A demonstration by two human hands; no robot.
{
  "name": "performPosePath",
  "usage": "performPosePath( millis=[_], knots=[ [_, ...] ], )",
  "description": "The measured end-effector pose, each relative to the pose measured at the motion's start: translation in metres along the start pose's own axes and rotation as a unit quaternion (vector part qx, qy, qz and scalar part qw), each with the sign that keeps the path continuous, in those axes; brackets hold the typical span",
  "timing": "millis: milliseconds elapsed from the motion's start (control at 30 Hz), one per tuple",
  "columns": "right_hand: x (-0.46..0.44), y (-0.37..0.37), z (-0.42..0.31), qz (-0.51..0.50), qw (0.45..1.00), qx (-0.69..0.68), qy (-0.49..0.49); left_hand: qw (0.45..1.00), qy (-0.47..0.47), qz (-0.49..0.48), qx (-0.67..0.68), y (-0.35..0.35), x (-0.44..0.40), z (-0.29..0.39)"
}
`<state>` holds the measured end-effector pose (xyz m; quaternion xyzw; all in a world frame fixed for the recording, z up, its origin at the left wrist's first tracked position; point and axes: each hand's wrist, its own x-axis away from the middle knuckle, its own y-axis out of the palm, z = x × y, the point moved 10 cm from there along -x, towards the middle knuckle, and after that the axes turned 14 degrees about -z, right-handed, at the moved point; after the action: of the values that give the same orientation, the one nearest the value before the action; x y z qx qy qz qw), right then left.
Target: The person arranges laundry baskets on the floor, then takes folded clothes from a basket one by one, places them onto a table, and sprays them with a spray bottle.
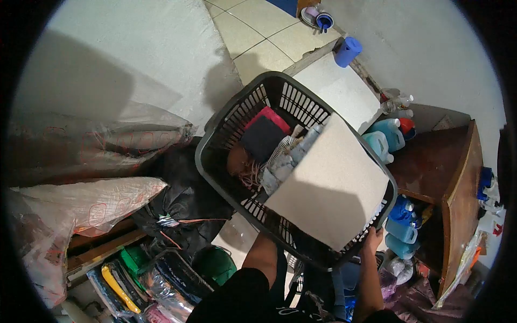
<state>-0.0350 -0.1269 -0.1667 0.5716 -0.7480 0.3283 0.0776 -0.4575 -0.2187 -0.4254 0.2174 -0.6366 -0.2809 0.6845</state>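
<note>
1. On the head view I have a black plastic basket (301, 102) at mid-frame, slotted walls, set askew, right in front of the wearer's body. That's the thing being handled.
2. Right hand (371, 240): fingers clamped on the basket's rim, near side, toward its right corner.
3. Left hand: I can't see it. Left forearm (260, 254) runs up to the basket's near side and drops out of sight behind it, so I can't tell how that grip stands.
4. Basket load, right side: flat cream square piece (334, 183), tilted, covering much of that half. Material unclear to me.
5. Basket load, left side: dark folded piece (263, 139) with a red piece (276, 116) just behind it; striped cloth (281, 151) and grey-blue cloth (291, 166) between those and the cream piece; brown item (237, 159) against the left part, can't identify.
6. Left of basket: black bag (186, 215) close by, whitish printed sack (102, 204) past it. Plastic-wrapped bundle (175, 274) lower down, green item (216, 266) near the left forearm.
7. Right of basket: pale-blue jugs (389, 133) beside a brown wooden cabinet (463, 188); darker blue bottle (401, 210) near the right hand.
8. Beyond basket: white slab (342, 86), blue container (348, 51) at its far edge, tiled floor (256, 27) behind.
</note>
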Motion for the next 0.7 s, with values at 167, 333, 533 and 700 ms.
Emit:
performPosePath(
  millis=[167,333,533,700],
  knots=[
    [0.006,0.022,0.029,-0.018,0.995,-0.091,-0.043,1.000,0.000,-0.003,-0.001,-0.004,-0.001,-0.005],
    [0.023,0.077,-0.009,-0.037,0.985,-0.164,-0.040,1.000,-0.004,-0.009,0.003,-0.005,0.001,-0.013],
    [0.050,0.083,0.024,-0.023,0.986,-0.149,0.069,0.999,-0.017,-0.032,0.010,-0.014,0.029,-0.020],
    [0.060,0.083,0.018,-0.066,0.992,-0.012,0.109,0.993,-0.069,-0.097,0.027,-0.021,0.091,-0.027]
  ],
)
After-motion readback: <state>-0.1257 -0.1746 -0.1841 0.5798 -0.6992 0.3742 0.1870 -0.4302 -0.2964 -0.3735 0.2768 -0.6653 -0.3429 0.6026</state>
